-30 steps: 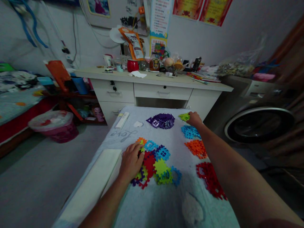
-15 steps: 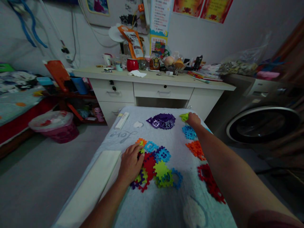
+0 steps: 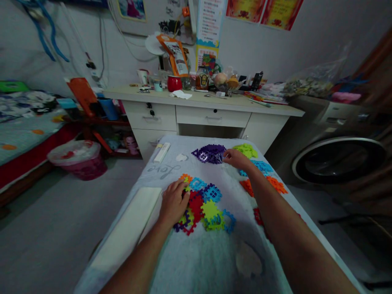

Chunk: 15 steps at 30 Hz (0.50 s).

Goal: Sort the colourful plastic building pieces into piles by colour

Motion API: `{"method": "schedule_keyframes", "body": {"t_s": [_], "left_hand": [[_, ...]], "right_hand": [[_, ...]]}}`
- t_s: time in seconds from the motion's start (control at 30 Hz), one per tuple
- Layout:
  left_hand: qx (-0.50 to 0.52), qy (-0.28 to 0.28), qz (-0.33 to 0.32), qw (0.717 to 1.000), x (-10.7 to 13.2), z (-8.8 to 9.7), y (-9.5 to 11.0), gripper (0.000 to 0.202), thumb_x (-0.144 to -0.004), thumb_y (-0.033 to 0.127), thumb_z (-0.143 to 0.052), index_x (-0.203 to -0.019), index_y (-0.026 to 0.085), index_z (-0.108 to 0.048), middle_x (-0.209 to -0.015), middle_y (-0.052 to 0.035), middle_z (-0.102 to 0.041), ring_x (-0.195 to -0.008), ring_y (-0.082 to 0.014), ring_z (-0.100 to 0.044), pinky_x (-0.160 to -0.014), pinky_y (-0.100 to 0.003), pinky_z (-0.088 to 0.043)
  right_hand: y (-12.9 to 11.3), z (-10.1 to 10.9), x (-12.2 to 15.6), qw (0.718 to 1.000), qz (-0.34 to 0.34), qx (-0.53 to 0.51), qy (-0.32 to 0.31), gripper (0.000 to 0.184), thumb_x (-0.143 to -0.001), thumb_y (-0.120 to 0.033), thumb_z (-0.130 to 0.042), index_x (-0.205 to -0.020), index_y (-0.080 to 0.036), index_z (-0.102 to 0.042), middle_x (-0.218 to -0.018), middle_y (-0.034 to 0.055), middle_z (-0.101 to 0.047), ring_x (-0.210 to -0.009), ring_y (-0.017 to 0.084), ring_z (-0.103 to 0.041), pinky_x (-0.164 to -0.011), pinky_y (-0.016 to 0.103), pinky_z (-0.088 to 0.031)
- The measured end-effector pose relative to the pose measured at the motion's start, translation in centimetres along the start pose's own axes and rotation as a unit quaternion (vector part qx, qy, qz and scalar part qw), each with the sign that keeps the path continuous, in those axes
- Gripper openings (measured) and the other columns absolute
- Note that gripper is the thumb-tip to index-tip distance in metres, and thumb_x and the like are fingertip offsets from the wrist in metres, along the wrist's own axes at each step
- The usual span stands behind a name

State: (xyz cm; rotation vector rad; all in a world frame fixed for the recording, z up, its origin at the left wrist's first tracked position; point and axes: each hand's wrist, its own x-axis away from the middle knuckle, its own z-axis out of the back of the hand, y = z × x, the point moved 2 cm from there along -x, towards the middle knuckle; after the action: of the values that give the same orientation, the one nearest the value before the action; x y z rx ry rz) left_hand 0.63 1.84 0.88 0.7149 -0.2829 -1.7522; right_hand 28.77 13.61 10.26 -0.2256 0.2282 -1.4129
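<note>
While single-colour piles lie grouped from twelve to three o'clock, a mixed heap remains, left hand loosely spread at its nine o'clock, right hand grip unclear

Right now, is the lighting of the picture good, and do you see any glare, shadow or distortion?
Head view: rather dim, darker toward the right edge; head view: small glare on the purple pieces, soft shadow on the cloth at lower middle; head view: washing machine looks stretched and leaning, likely wide-angle distortion.
</note>
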Motion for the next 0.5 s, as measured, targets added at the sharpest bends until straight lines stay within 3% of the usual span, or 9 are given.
{"method": "schedule_keyframes", "body": {"t_s": [0.1, 0.17, 0.33, 0.5], "left_hand": [[-0.002, 0.000, -0.002, 1.000, 0.0, 0.1, 0.1, 0.028, -0.089, 0.026, -0.050, -0.113, 0.022, -0.062, -0.130, -0.0074, -0.060, -0.122, -0.0255, -0.052, -0.104, -0.046, -0.040], [-0.005, 0.001, -0.002, 1.000, 0.0, 0.1, 0.2, 0.028, -0.088, 0.026, -0.050, -0.113, 0.022, -0.062, -0.129, -0.0075, -0.061, -0.121, -0.0255, -0.052, -0.103, -0.045, -0.041], [-0.013, 0.000, 0.000, 1.000, 0.0, 0.2, 0.3, 0.027, -0.088, 0.027, -0.050, -0.111, 0.022, -0.062, -0.127, -0.0068, -0.061, -0.117, -0.0255, -0.054, -0.101, -0.044, -0.042], [-0.013, 0.000, -0.002, 1.000, 0.0, 0.2, 0.2, 0.027, -0.088, 0.028, -0.050, -0.112, 0.023, -0.062, -0.127, -0.0067, -0.061, -0.118, -0.0256, -0.053, -0.101, -0.044, -0.042]], "right_hand": [[-3.4, -2.0, 3.1, 0.990, 0.077, -0.037, -0.115, 0.023, -0.079, -0.027, -0.069, -0.099, -0.017, -0.068, -0.091, 0.0036, -0.069, -0.078, 0.015, -0.061, -0.068, 0.022, -0.042], [-4.6, -3.2, 5.0, 0.984, 0.087, -0.043, -0.149, 0.027, -0.077, -0.028, -0.071, -0.101, -0.017, -0.068, -0.095, 0.0046, -0.069, -0.082, 0.016, -0.062, -0.070, 0.023, -0.043], [-5.2, -5.0, 7.9, 0.987, 0.067, -0.038, -0.140, 0.039, -0.071, -0.024, -0.075, -0.108, -0.015, -0.065, -0.100, 0.0084, -0.068, -0.086, 0.018, -0.061, -0.073, 0.025, -0.044], [-5.4, -5.2, 8.7, 0.991, 0.037, -0.075, -0.109, 0.031, -0.071, -0.015, -0.072, -0.101, -0.017, -0.066, -0.087, 0.0034, -0.066, -0.075, 0.015, -0.058, -0.066, 0.024, -0.040]]}}
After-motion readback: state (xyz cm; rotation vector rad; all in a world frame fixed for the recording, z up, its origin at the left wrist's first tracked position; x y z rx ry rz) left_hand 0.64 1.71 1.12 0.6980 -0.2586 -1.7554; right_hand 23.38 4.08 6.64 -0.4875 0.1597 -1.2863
